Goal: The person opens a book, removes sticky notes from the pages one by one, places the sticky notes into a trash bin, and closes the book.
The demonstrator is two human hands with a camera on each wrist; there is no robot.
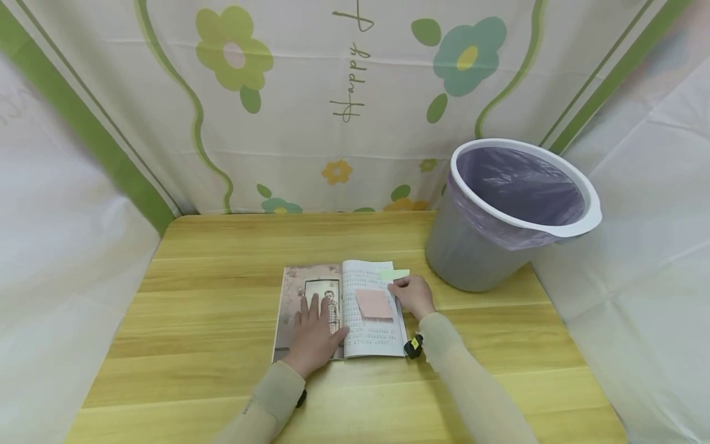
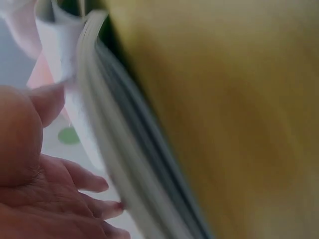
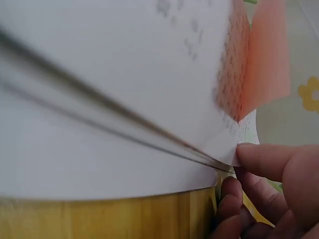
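Observation:
An open book (image 1: 371, 346) lies on the wooden table, a picture page (image 1: 296, 280) on its left side and printed text on its right. My left hand (image 1: 312, 338) rests on the picture page with its fingers spread. At the outer edge of the text page, my right hand (image 1: 415, 297) pinches the paper; the right wrist view shows the thumb (image 3: 266, 158) above and fingers below the page edge (image 3: 219, 158). A pink sticky note (image 1: 374, 304) sits on the text page, its lower end lifted. A pale green sticky tab (image 1: 395, 274) sticks out past the upper right edge.
A grey bin (image 1: 471, 253) with a white rim and a purple liner (image 1: 518, 179) stands at the table's back right. A floral curtain (image 1: 344, 148) hangs behind the wooden table (image 1: 211, 296), and white cloth hangs on both sides.

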